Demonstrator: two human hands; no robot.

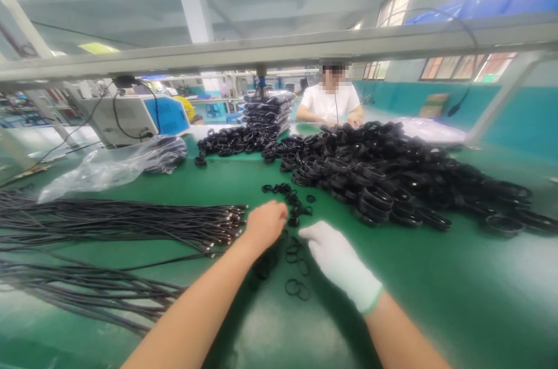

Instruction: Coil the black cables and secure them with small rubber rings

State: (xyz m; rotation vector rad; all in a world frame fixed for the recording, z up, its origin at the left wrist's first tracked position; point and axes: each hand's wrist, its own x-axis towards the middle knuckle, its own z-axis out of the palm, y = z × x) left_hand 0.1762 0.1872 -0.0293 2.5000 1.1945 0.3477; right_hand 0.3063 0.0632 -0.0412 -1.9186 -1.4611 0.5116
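My bare left hand (267,222) is closed over the green table, beside a scatter of small black rings (296,203); what its fingers hold, if anything, is hidden. My right hand (333,255), in a white glove with a green cuff, is just right of the rings, its fingers drawn together and pointing left. Whatever lies between those fingertips is too small to tell. Several thin black bands (297,287) lie flat on the table between my wrists. Long black cables (174,221) with metal plugs stretch out left of my left hand.
A large heap of coiled black cables (377,171) spreads across the right. Farther back are a plastic bag (108,165), a grey-and-blue machine (139,116) and stacked black packets (268,110). A person in white (330,103) sits opposite, under a metal beam (279,49).
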